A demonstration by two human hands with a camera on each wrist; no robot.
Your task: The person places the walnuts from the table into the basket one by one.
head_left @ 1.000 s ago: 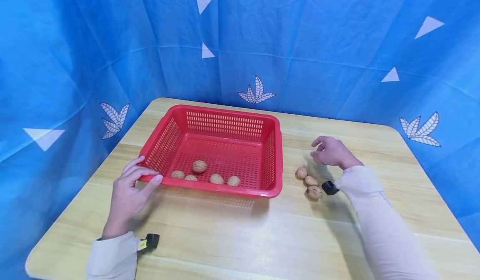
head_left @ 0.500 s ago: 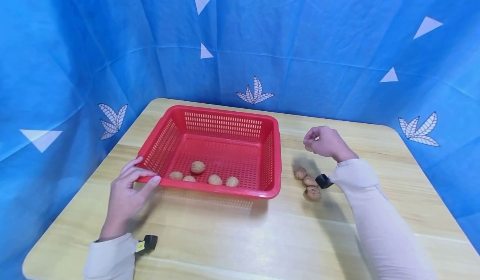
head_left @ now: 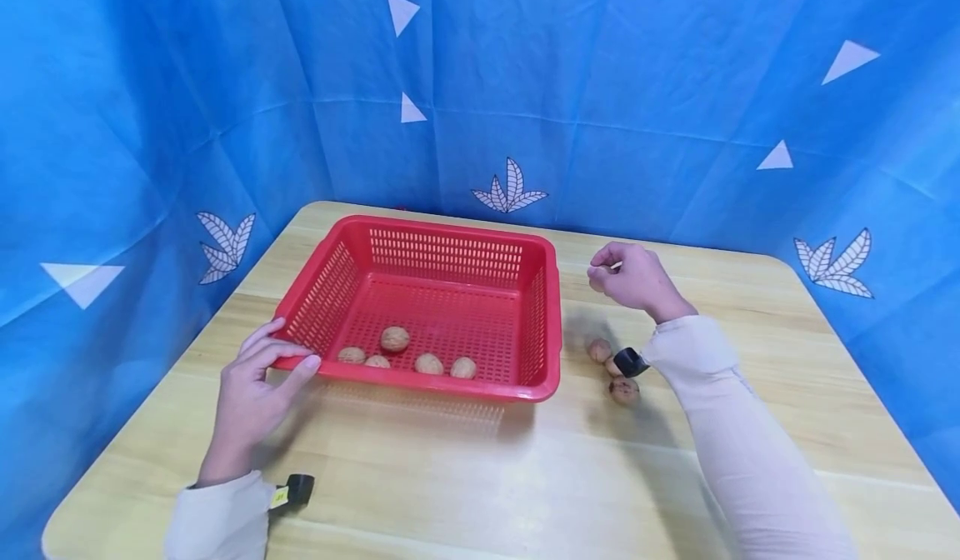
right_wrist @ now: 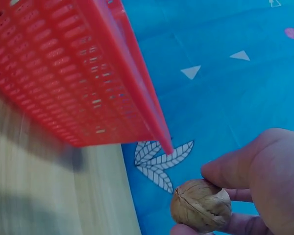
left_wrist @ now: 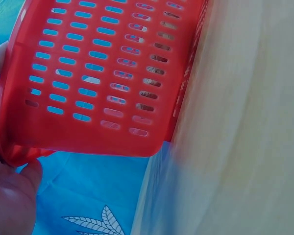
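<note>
My right hand pinches a walnut between thumb and fingers, raised above the table just right of the red basket. In the head view the fingers mostly hide that walnut; the right wrist view shows it plainly. My left hand grips the basket's near left corner, thumb on the front rim and fingers along the left side. Several walnuts lie inside, along the basket's near wall. Beneath my right wrist, a small group of walnuts rests on the wood, one partly covered by the black wrist camera.
The light wooden table carries everything. Behind and beside it hangs a blue curtain with white leaf and triangle prints. The basket's right wall rises close to my right hand.
My right hand has risen from beside the loose walnuts and moved left toward the basket, carrying one walnut. The left hand keeps its grip on the corner.
</note>
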